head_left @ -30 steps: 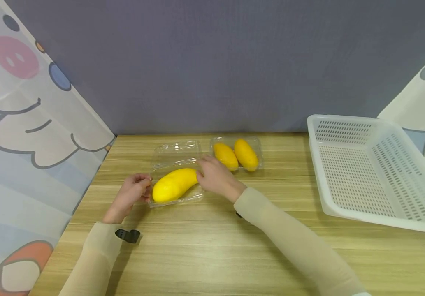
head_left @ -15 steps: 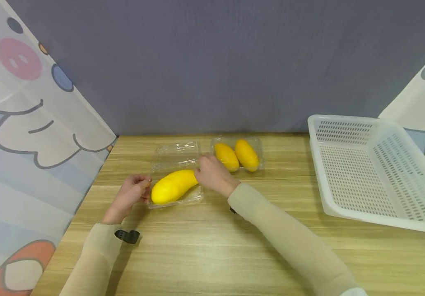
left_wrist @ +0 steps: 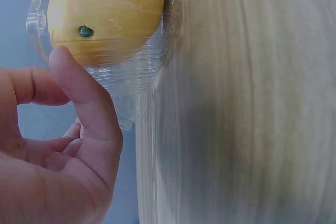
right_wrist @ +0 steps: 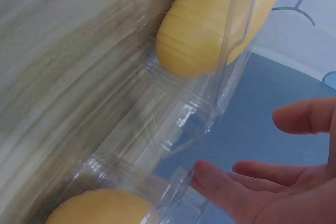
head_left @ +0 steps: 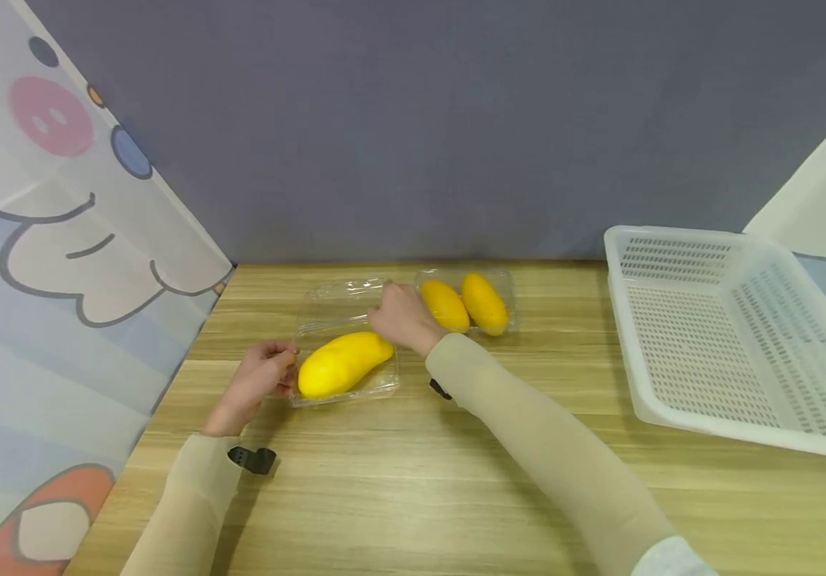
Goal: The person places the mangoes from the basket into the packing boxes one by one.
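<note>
A large, smooth yellow fruit [head_left: 341,365], narrower at its right end, lies in a clear plastic box [head_left: 382,382] whose lid [head_left: 337,298] is folded back behind it. The left wrist view shows a green stem spot [left_wrist: 86,31] on the fruit. My left hand [head_left: 257,376] pinches the box's left edge between thumb and finger. Over the right side of the lid hovers my right hand [head_left: 405,320]. In the right wrist view its fingers [right_wrist: 210,179] and thumb are apart, with nothing held; whether a fingertip touches clear plastic, I cannot tell.
Just right of my right hand, a second clear box [head_left: 512,312] holds two smaller yellow-orange oval fruits [head_left: 484,302]. A white slotted basket [head_left: 624,352] stands at the right of the wooden table [head_left: 384,496]. A grey panel [head_left: 413,136] rises behind.
My right hand has left the fruit's narrow end and moved back and slightly left to the lid. The left hand stays at the box's edge, and the fruit lies as before.
</note>
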`<state>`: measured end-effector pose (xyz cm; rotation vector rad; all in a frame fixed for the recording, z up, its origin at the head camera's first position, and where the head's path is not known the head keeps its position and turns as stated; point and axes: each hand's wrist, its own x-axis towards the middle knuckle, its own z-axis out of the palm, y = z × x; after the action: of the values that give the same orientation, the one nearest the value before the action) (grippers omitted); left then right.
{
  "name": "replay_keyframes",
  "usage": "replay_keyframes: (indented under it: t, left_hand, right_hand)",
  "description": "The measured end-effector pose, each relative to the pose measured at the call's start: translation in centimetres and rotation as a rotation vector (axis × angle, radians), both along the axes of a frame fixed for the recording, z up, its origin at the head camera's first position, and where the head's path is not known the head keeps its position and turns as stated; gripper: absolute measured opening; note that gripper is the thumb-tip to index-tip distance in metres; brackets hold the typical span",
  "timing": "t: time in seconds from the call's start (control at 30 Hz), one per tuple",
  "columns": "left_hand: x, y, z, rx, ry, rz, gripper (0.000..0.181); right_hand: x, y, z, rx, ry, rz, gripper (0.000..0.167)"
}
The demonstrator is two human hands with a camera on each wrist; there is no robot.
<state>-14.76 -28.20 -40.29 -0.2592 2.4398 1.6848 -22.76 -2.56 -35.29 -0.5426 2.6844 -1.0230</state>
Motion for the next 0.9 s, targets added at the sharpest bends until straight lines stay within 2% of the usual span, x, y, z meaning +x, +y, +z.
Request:
replay_keyframes:
  t: [0.13,0.23,0.33,0.6,0.67,0.9]
  left_hand:
    - [-0.01,-0.04,0.04,-0.002,0.001,0.006,0.036]
    - [-0.02,-0.08,0.05,-0.004,-0.002,0.008,0.036]
    - [-0.06,-0.08,0.03,0.001,-0.004,0.004,0.036]
    - [-0.1,-0.06,-0.02,-0.002,-0.003,0.003,0.033]
    - [-0.11,-0.09,-0.02,-0.009,-0.002,0.006,0.033]
    - [-0.15,-0.1,-0.01,-0.017,0.003,0.013,0.034]
  right_hand:
    - [-0.19,-0.6,-0.04,0.063,-0.035,-0.012,0.023]
    - [-0.35,-0.97,-0.14,0.092,-0.057,-0.017,0.037]
    - [-0.49,-1.07,-0.31,0.086,-0.094,-0.019,0.039]
    - [-0.75,-0.6,-0.71,-0.014,-0.164,-0.053,0.01]
    - [-0.78,-0.49,-0.7,-0.033,-0.172,-0.063,0.017]
    - [-0.92,-0.3,-0.54,-0.129,-0.147,-0.128,0.063]
